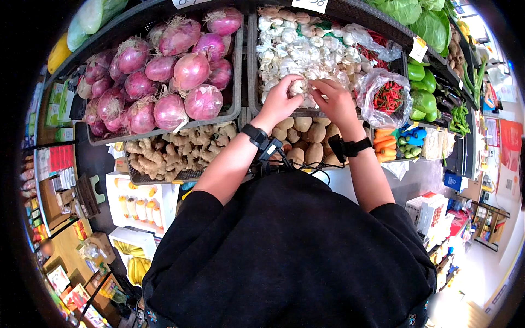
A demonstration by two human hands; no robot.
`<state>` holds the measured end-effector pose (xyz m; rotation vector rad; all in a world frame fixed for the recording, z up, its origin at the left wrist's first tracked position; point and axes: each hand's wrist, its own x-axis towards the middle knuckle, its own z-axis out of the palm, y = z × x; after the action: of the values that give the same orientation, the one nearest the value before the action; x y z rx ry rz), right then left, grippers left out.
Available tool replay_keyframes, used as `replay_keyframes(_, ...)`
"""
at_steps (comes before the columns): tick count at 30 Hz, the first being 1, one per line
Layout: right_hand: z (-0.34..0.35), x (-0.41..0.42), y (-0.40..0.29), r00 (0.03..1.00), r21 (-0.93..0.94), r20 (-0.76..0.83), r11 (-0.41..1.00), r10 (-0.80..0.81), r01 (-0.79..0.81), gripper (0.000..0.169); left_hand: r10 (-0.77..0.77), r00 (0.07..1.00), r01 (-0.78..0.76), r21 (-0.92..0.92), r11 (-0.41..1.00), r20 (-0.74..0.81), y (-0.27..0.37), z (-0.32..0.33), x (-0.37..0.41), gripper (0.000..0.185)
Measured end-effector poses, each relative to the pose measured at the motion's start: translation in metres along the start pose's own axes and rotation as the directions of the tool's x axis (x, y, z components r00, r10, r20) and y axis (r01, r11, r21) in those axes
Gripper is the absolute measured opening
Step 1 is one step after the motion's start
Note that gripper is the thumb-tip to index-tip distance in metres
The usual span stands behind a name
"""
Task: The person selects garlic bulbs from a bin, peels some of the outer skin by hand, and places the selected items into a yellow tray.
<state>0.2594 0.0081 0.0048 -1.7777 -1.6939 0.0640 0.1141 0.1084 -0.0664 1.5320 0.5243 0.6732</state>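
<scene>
A white garlic bulb (298, 87) is gripped between the thumb and fingers of my left hand (283, 98), over the near part of a black crate of garlic (295, 53). Close on its right, my right hand (334, 100) has its fingers bent beside the bulb; whether they pinch a bit of skin cannot be told. Both wrists wear black straps with small devices. Right of my right hand lies an open clear plastic bag (365, 98) with red chillies (387, 97) inside.
Red onions (160, 67) fill a crate at left. Below the crates lie ginger (164, 151), potatoes (315, 133) and carrots (384, 144). Green peppers (423, 100) and eggplants (447, 100) stand to the right. Green leafy heads (428, 24) sit on the upper ledge. Bananas (137, 266) are in a white box at lower left.
</scene>
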Motion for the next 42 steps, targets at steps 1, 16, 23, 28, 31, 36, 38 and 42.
replay_keyframes(1, 0.000, -0.001, 0.000, 1.000, -0.032, 0.003, 0.999, 0.000, 0.001, 0.021, 0.002, 1.000, -0.003, 0.032, 0.999, 0.005, 0.004, -0.001, -0.001, 0.042)
replay_keyframes(16, 0.009, -0.007, 0.008, 0.987, -0.373, 0.111, 0.915, -0.119, 0.152, 0.011, -0.004, 0.999, 0.015, 0.246, 0.969, -0.047, 0.014, 0.002, -0.001, 0.039)
replay_keyframes(23, 0.013, -0.006, 0.007, 0.998, -0.329, 0.024, 0.942, -0.059, 0.063, 0.011, 0.032, 0.998, -0.017, 0.232, 0.972, -0.061, 0.011, 0.003, -0.001, 0.040)
replay_keyframes(28, 0.015, -0.008, 0.004, 1.000, -0.289, -0.022, 0.957, 0.000, -0.007, 0.009, -0.019, 0.999, 0.027, 0.208, 0.978, -0.039, 0.017, 0.001, -0.002, 0.042)
replay_keyframes(31, 0.015, -0.008, 0.001, 0.997, -0.237, -0.062, 0.970, 0.040, -0.054, 0.010, 0.012, 0.999, -0.001, 0.206, 0.979, -0.050, 0.013, 0.002, -0.002, 0.042)
replay_keyframes(36, 0.021, -0.011, 0.003, 0.978, -0.139, -0.123, 0.973, 0.170, -0.186, 0.016, 0.018, 0.999, -0.008, 0.209, 0.978, -0.048, 0.011, 0.002, -0.002, 0.044)
replay_keyframes(38, 0.023, -0.012, 0.002, 0.970, -0.118, -0.132, 0.969, 0.202, -0.218, 0.019, 0.031, 0.998, -0.019, 0.207, 0.978, -0.052, 0.007, 0.002, -0.002, 0.045)
replay_keyframes(42, 0.022, -0.011, -0.001, 0.963, -0.099, -0.134, 0.964, 0.234, -0.248, 0.020, -0.013, 0.999, 0.019, 0.187, 0.982, -0.034, 0.013, 0.002, -0.002, 0.046)
